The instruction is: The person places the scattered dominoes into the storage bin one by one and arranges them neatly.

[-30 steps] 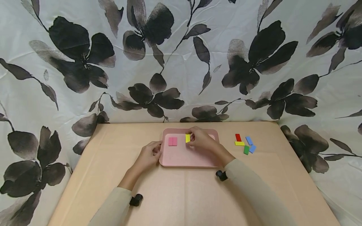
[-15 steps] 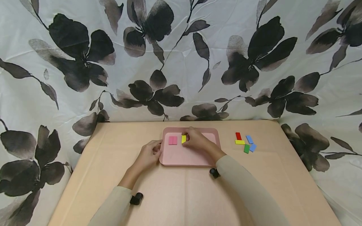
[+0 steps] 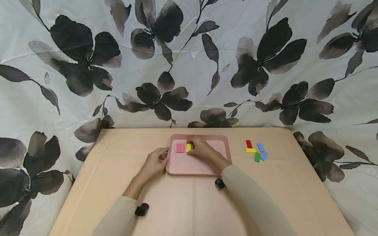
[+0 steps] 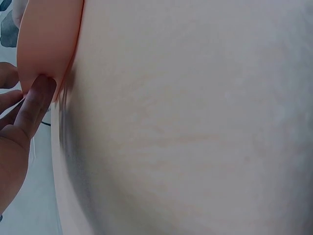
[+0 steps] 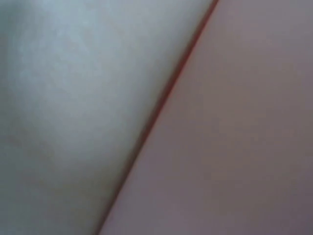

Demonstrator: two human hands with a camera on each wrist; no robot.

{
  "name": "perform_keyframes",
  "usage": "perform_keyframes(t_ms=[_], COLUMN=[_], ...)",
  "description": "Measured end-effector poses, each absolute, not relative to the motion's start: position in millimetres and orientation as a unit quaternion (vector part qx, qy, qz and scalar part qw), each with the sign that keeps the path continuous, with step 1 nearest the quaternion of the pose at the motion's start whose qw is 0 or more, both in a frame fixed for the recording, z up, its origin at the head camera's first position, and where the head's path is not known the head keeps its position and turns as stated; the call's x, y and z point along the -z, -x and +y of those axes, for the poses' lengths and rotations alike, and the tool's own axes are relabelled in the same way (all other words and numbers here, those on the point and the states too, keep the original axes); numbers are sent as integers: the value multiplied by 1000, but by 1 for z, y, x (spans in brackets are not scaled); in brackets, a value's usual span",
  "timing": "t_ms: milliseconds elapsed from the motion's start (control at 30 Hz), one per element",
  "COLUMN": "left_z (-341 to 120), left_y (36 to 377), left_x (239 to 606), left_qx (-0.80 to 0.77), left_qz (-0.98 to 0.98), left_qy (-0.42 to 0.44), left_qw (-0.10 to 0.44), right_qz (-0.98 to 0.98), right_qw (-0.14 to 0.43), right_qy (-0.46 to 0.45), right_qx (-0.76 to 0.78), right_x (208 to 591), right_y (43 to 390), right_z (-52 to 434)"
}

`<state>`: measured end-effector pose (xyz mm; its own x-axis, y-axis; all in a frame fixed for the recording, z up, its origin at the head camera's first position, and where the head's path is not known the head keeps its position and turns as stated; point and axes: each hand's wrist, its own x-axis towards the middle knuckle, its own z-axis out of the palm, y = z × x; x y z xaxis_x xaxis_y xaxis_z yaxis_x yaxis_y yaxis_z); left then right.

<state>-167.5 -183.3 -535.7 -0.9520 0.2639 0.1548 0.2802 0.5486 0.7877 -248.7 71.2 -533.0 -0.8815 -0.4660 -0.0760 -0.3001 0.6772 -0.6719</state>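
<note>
Head view: I see the right hand [image 3: 200, 150] pinching a yellow block [image 3: 188, 147] on the tray [image 3: 192, 165], beside the pink blocks [image 3: 180, 147]; left hand [image 3: 155, 162] fingers grasp the tray's edge.

One pink tray [image 3: 198, 168] at frame centre carries three blocks: two pink blocks [image 3: 180, 147] side by side and one yellow block [image 3: 188, 147]. At right of centre on the bench [image 3: 97, 183] lie five loose blocks: one red [image 3: 249, 144], one yellow [image 3: 250, 150], one green [image 3: 257, 157], two blue [image 3: 260, 147].
</note>
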Motion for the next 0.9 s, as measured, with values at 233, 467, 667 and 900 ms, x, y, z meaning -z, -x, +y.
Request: perform_keyframes(t_ms=[233,467,667,900], left_z=[-183,-182,-182,-181], left_y=[164,165,166,165], left_x=[535,536,536,535], left_qx=[456,453,448,447], left_qz=[-878,-878,-881,-883], left_qy=[147,152,150,145], left_qw=[3,3,2,-1], right_qz=[914,911,909,908], right_qw=[121,121,118,123], right_qy=[217,227,226,216], right_qx=[322,322,329,338], right_x=[539,534,535,539], right_y=[246,244,244,243], right_z=[70,73,73,71])
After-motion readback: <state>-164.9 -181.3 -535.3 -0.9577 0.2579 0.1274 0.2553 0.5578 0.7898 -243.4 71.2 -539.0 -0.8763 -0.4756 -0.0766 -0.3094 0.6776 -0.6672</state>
